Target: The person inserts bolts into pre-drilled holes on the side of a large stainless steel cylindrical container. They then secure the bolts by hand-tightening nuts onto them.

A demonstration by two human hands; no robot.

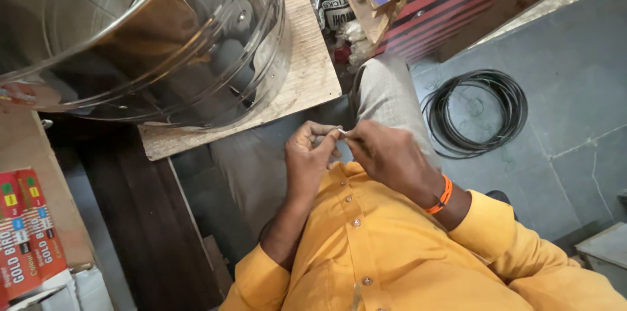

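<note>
In the head view, a small pale metal piece, too small to be identified, is pinched between the left hand and the right hand, both held close over the lap, seemingly so that fine work can be kept steady and near the eye. The fingers of each hand are closed narrowly on it. A large steel drum is rested on a plywood counter nearby, and a wire coil is left within reach on the floor.
</note>
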